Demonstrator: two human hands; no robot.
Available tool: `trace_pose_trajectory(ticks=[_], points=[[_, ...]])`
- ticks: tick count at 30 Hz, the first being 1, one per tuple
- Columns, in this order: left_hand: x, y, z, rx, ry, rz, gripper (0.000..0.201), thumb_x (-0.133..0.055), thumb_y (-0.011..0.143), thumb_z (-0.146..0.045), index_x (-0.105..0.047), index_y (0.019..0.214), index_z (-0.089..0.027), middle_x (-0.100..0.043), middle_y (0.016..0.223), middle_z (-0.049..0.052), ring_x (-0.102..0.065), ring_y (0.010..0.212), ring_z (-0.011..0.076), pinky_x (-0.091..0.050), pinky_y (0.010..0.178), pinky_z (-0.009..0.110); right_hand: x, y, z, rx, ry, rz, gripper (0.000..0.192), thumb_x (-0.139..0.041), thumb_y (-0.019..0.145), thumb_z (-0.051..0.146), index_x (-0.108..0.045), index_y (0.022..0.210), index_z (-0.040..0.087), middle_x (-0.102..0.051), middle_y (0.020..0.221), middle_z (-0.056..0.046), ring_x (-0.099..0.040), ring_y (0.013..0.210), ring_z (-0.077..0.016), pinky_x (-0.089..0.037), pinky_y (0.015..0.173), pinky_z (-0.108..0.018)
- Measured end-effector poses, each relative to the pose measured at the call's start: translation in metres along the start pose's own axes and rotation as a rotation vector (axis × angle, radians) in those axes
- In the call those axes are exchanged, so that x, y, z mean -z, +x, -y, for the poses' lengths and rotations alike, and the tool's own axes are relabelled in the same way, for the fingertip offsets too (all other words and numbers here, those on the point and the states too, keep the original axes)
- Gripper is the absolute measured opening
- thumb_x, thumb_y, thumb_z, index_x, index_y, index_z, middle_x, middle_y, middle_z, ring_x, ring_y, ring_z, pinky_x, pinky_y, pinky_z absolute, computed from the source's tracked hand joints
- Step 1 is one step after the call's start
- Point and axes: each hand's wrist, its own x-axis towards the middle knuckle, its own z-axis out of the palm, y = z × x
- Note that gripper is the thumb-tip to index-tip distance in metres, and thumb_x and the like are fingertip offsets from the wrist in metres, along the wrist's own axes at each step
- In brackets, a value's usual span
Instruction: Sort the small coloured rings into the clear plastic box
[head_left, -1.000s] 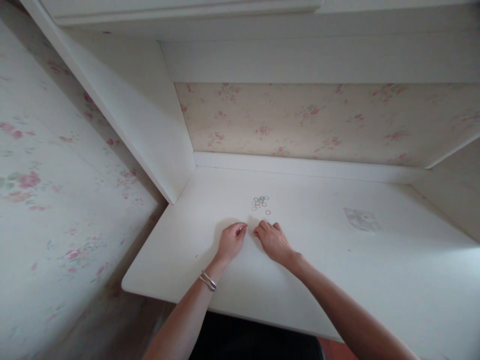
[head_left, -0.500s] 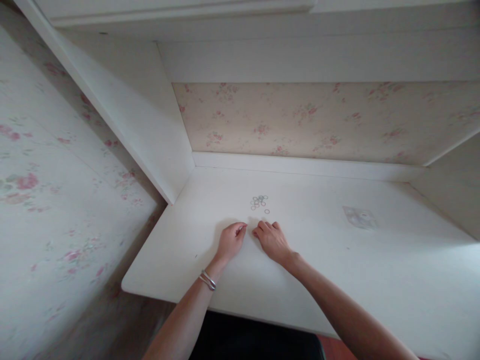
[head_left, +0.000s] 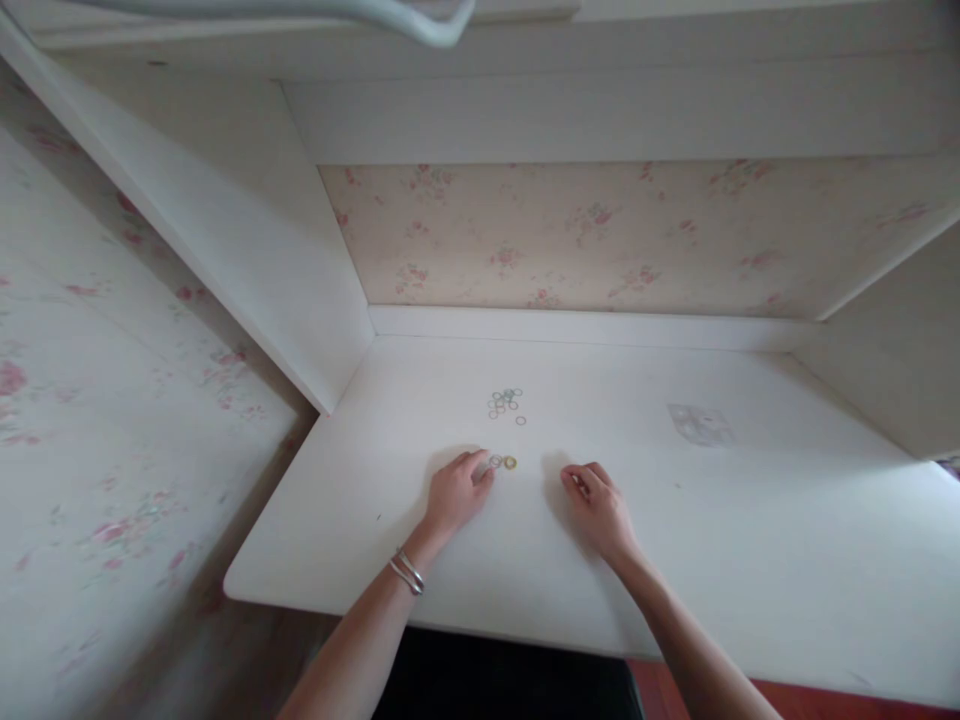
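My left hand (head_left: 456,494) rests on the white desk with thumb and forefinger parted. Its fingertips are right beside some thin silver-coloured rings (head_left: 495,461), perhaps touching them. Just right of these lies a gold-coloured ring (head_left: 511,463), which looks like more than one stacked. To the right, apart from the rings, my right hand (head_left: 600,508) is low over the desk with curled fingers; whether something small is inside cannot be made out. Beyond the hands is a loose cluster of several thin rings (head_left: 501,406), with one single ring (head_left: 521,421) a little nearer.
A clear plastic bag (head_left: 700,425) lies flat on the white desk (head_left: 720,560) at the right. Side panels and a low back ledge (head_left: 585,328) enclose the desk. A pale bent bar (head_left: 420,25) hangs at the top. A dark seat (head_left: 510,675) is below the front edge.
My hands have moved apart, the right one going right and nearer to me. The left fingers have parted. Silver and gold-coloured rings now show on the desk between the hands. The view has shifted slightly.
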Motion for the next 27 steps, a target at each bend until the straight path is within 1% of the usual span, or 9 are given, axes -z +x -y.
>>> trace_pose_trajectory(ticks=[2, 5, 8, 11, 15, 19, 23, 27], points=[[-0.001, 0.0, -0.003, -0.033, 0.061, 0.025, 0.03, -0.051, 0.086, -0.032, -0.06, 0.115, -0.028, -0.067, 0.095, 0.0, -0.059, 0.07, 0.0115, -0.045, 0.068, 0.023, 0.003, -0.01, -0.008, -0.042, 0.026, -0.015, 0.035, -0.039, 0.09, 0.044, -0.064, 0.091, 0.02, -0.058, 0.085, -0.005, -0.056, 0.068, -0.0138, -0.042, 0.065, -0.026], [-0.001, 0.0, -0.006, -0.078, 0.091, 0.049, 0.027, -0.048, 0.088, -0.029, -0.062, 0.111, -0.031, -0.067, 0.098, -0.001, -0.06, 0.075, 0.0115, -0.046, 0.071, 0.023, 0.004, -0.018, -0.01, -0.063, 0.033, -0.051, 0.037, -0.038, 0.089, 0.046, -0.065, 0.091, 0.019, -0.059, 0.083, -0.005, -0.055, 0.065, -0.0137, -0.042, 0.063, -0.026], [-0.001, 0.001, -0.008, -0.088, 0.086, 0.052, 0.026, -0.046, 0.09, -0.027, -0.064, 0.107, -0.031, -0.067, 0.1, -0.002, -0.061, 0.081, 0.0117, -0.047, 0.073, 0.023, 0.004, -0.017, -0.008, -0.054, 0.012, -0.045, 0.038, -0.038, 0.089, 0.046, -0.065, 0.091, 0.02, -0.059, 0.082, -0.005, -0.054, 0.064, -0.0136, -0.042, 0.063, -0.026], [-0.001, 0.002, -0.009, -0.083, 0.085, 0.059, 0.024, -0.046, 0.09, -0.026, -0.065, 0.103, -0.03, -0.067, 0.099, -0.003, -0.061, 0.081, 0.011, -0.047, 0.072, 0.022, 0.003, -0.014, -0.007, -0.032, -0.023, -0.022, 0.037, -0.037, 0.09, 0.045, -0.065, 0.093, 0.021, -0.06, 0.085, -0.005, -0.055, 0.068, -0.014, -0.042, 0.064, -0.026], [-0.001, 0.004, -0.01, -0.058, 0.073, 0.058, 0.021, -0.047, 0.089, -0.026, -0.065, 0.101, -0.029, -0.067, 0.1, -0.003, -0.061, 0.084, 0.0108, -0.046, 0.071, 0.021, 0.004, -0.014, -0.008, -0.032, -0.03, -0.023, 0.036, -0.037, 0.091, 0.044, -0.065, 0.093, 0.022, -0.06, 0.087, -0.005, -0.056, 0.07, -0.0143, -0.042, 0.063, -0.025], [0.0, 0.01, -0.011, -0.054, 0.085, 0.092, 0.021, -0.048, 0.089, -0.027, -0.063, 0.103, -0.03, -0.066, 0.101, -0.004, -0.061, 0.082, 0.01, -0.044, 0.068, 0.02, 0.005, -0.014, -0.007, -0.033, -0.044, -0.009, 0.035, -0.037, 0.091, 0.043, -0.064, 0.093, 0.022, -0.06, 0.088, -0.005, -0.056, 0.07, -0.0136, -0.042, 0.063, -0.024], [0.002, 0.016, -0.009, -0.064, 0.123, 0.137, 0.019, -0.047, 0.089, -0.03, -0.065, 0.095, -0.029, -0.066, 0.097, -0.004, -0.061, 0.08, 0.0104, -0.043, 0.068, 0.021, 0.006, -0.014, -0.007, -0.035, -0.067, 0.001, 0.034, -0.036, 0.092, 0.042, -0.064, 0.092, 0.023, -0.06, 0.089, -0.004, -0.056, 0.071, -0.0134, -0.042, 0.065, -0.025], [0.0, 0.02, -0.009, -0.072, 0.126, 0.165, 0.02, -0.045, 0.09, -0.03, -0.066, 0.092, -0.028, -0.065, 0.095, -0.002, -0.061, 0.078, 0.0112, -0.043, 0.067, 0.022, 0.005, -0.014, -0.008, -0.021, -0.082, 0.001, 0.034, -0.035, 0.092, 0.042, -0.063, 0.092, 0.023, -0.06, 0.089, -0.004, -0.056, 0.072, -0.0141, -0.042, 0.066, -0.025]])
